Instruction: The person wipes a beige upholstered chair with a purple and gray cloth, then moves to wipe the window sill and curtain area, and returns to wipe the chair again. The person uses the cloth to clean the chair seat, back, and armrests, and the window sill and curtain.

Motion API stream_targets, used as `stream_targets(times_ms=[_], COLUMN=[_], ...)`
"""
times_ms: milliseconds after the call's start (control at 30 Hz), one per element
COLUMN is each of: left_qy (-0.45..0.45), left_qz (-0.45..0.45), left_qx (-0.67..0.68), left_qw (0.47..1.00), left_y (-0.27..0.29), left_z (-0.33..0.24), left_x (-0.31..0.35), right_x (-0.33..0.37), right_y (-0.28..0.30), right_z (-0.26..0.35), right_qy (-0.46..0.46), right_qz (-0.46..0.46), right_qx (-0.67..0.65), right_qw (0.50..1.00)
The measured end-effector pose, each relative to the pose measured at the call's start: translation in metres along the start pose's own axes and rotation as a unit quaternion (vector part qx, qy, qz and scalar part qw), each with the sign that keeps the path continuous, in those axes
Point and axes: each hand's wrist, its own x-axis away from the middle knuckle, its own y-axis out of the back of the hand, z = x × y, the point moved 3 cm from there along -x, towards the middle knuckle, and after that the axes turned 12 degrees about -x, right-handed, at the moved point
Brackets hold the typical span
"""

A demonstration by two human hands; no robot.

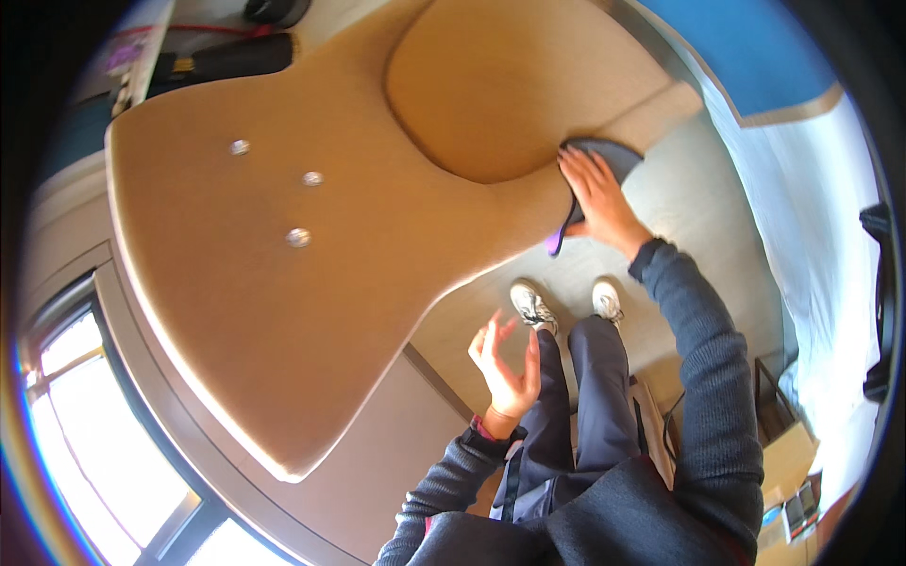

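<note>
A large tan padded piece of furniture (255, 274), with several clear round buttons, spreads over the left and middle of the view. At its narrow right part, my right hand (601, 203) presses a dark grey cloth (618, 158) against the tan surface. The fingers lie along the cloth, and the thumb is by its lower edge, where a bit of purple shows. My left hand (510, 374) hangs in the air below the furniture's edge, fingers apart and slightly curled, with nothing in it.
A rounded tan seat-like part (500, 85) adjoins at the top. White sheeting (802, 189) and a blue panel (746, 57) stand at the right. A window (94, 443) is at lower left. My shoes (534, 304) are on the grey floor. Dark items (226, 68) lie upper left.
</note>
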Motion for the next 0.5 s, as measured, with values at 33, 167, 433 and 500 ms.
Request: stream_targets(times_ms=[33, 167, 433, 500], left_qy=[-0.002, -0.040, -0.269, -0.256], left_qz=[0.016, 0.032, -0.114, -0.182], left_qx=[-0.014, -0.038, -0.004, -0.110], left_qw=[1.000, 0.998, 0.956, 0.943], left_y=[0.011, 0.053, 0.200, 0.245], left_z=[0.001, -0.003, -0.053, -0.066], left_x=[0.000, -0.008, -0.035, -0.053], right_x=[-0.006, -0.030, -0.091, -0.108], right_y=[-0.008, -0.037, 0.028, 0.056], right_z=[0.023, 0.115, 0.287, 0.326], right_qy=[0.038, 0.030, -0.045, -0.022], right_qz=[-0.028, -0.081, -0.160, -0.089], right_qx=[-0.036, -0.214, -0.540, -0.567], right_qw=[0.998, 0.973, 0.825, 0.819])
